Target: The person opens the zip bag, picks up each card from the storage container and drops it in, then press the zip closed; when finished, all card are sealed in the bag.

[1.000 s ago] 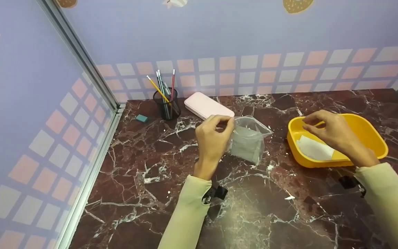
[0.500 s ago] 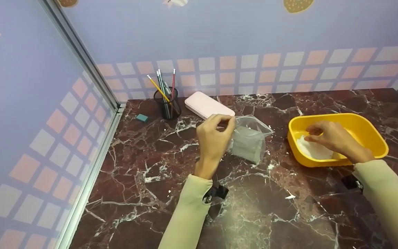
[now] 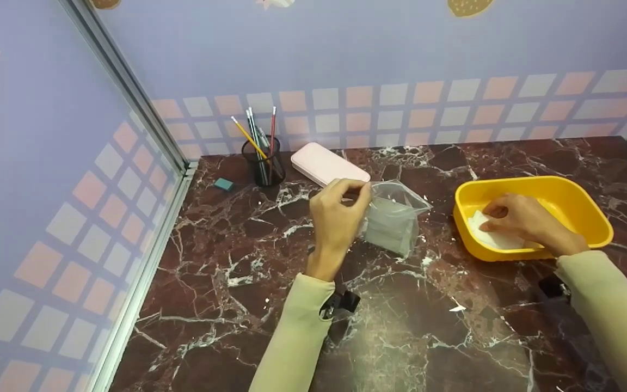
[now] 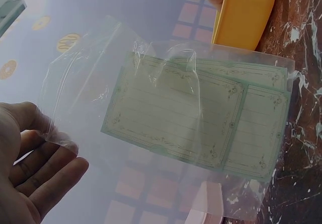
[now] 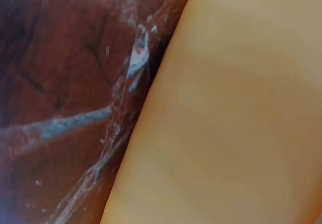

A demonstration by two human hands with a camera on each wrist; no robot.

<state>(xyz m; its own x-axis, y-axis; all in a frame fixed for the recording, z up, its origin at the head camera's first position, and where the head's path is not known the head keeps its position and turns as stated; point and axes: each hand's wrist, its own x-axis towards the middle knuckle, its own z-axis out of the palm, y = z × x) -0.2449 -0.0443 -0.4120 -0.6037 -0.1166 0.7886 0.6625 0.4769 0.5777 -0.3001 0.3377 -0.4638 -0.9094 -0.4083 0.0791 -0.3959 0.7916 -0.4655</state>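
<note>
My left hand [image 3: 338, 218] pinches the top edge of a clear zip bag [image 4: 80, 88], which stands up from the table. Inside the bag are pale green-edged cards [image 4: 171, 108] with ruled lines and ornate borders, overlapping one another. The right hand [image 3: 526, 220] reaches down into a yellow plastic basin [image 3: 585, 201], its thumb and forefinger a little apart, right at some white paper pieces [image 3: 501, 240] lying on the basin's left side. Its other fingers are hidden. In the right wrist view only the basin's outer wall [image 5: 221, 108] and the tabletop show.
Behind the bag lies a pink case [image 3: 327, 163]. A black mesh cup [image 3: 264, 170] of pencils stands by the back wall, with a teal eraser [image 3: 223, 184] at its left. White scraps [image 3: 457, 308] dot the dark marbled table [image 3: 226, 326].
My right hand has lowered from above the basin's left rim to the white paper inside. The left hand keeps its pinch on the bag and has hardly moved.
</note>
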